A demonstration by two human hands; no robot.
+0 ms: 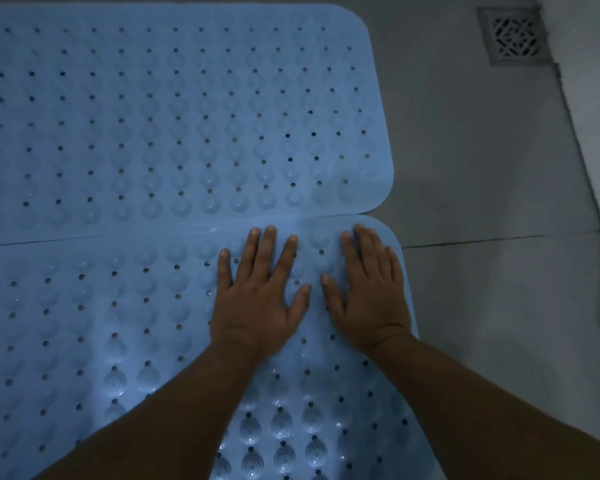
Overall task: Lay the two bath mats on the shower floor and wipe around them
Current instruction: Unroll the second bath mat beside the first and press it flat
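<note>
A dim shower floor (482, 140) of pale grey tile fills the view, with dark grout lines running across its right side. Two light blue bath mats lie flat on it, one beyond the other, long edges touching along a seam that crosses the middle of the view. The far mat (174, 109) covers the upper left, its rounded corners on the right. The near mat (94, 341) covers the lower left and centre, running out of view at the bottom and left. Both are dotted with rows of small round holes and raised suction-cup bumps.

Two bare forearms reach in from the bottom edge. Two hands rest palm down on the near mat, close to its far right corner and just short of the seam. The left hand (260, 292) lies flat with fingers spread, gripping nothing. The right hand (368, 292) lies flat beside it, fingers straight and together, near the mat's right edge, also gripping nothing.

One square drain grate (511, 36) with a lattice pattern sits in the floor at the upper right, well apart from the mats.
</note>
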